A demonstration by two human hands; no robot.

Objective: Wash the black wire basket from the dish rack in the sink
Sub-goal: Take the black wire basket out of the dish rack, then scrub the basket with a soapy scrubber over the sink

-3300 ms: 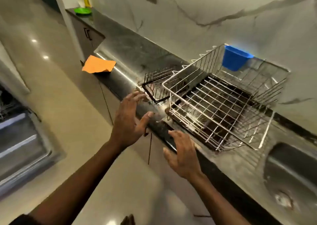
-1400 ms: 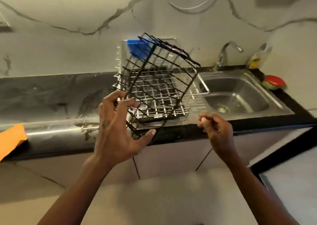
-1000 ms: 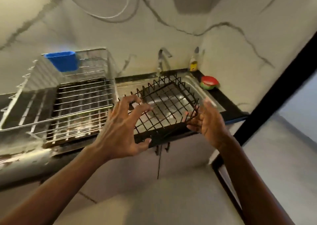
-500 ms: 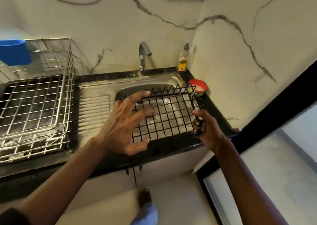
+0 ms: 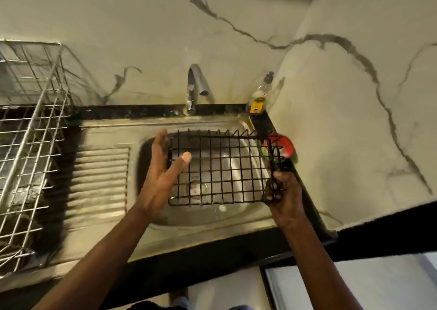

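Note:
The black wire basket (image 5: 222, 167) hangs flat over the steel sink (image 5: 238, 215), its grid floor facing up at me. My right hand (image 5: 282, 195) grips its near right corner with curled fingers. My left hand (image 5: 163, 175) is at the basket's left side with fingers straight; its thumb lies over the wires and the fingers stand along the left rim. The tap (image 5: 195, 87) stands behind the bowl with no water running. The silver dish rack (image 5: 30, 130) stands on the counter to the left.
A dish-soap bottle (image 5: 259, 96) stands in the back right corner by the wall. A red and green round dish (image 5: 285, 146) sits on the black counter strip right of the sink. A ribbed drainboard (image 5: 99, 177) lies between rack and bowl.
The basket has come from the counter by the rack over to the sink and now hangs lower over the bowl. My left hand has opened along its left side; my right hand keeps its grip.

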